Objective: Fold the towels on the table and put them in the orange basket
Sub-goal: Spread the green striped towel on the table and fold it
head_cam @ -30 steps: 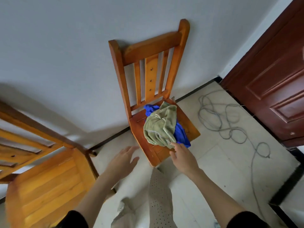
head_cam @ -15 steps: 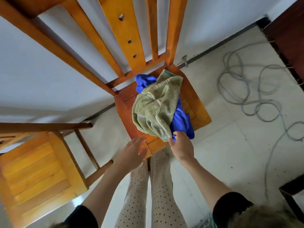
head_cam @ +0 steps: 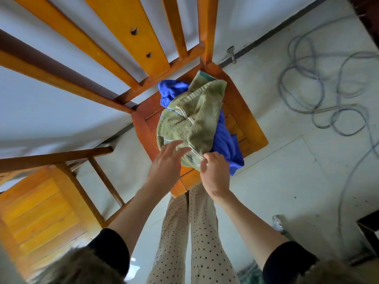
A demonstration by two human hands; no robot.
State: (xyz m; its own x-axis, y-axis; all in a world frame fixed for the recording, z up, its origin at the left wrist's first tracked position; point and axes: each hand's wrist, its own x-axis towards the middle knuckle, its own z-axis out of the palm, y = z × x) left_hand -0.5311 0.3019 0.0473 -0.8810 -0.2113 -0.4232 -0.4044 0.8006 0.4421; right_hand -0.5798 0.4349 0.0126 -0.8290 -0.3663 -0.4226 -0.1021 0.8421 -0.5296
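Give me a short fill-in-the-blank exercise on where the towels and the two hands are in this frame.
1. The green towel lies on top of the ____ towel.
2. Both towels sit on the seat of a wooden ____.
3. The ____ hand pinches the green towel's near edge.
4. The left hand reaches in with fingers ____.

Missing words: blue; chair; right; open

Soft, even daylight fills the view, no glare. Wide-angle distortion bends the chair (head_cam: pixel 141 48) slats at the edges. Motion blur smears the left hand (head_cam: pixel 166 162); faint shadows on the wall (head_cam: pixel 51 111).
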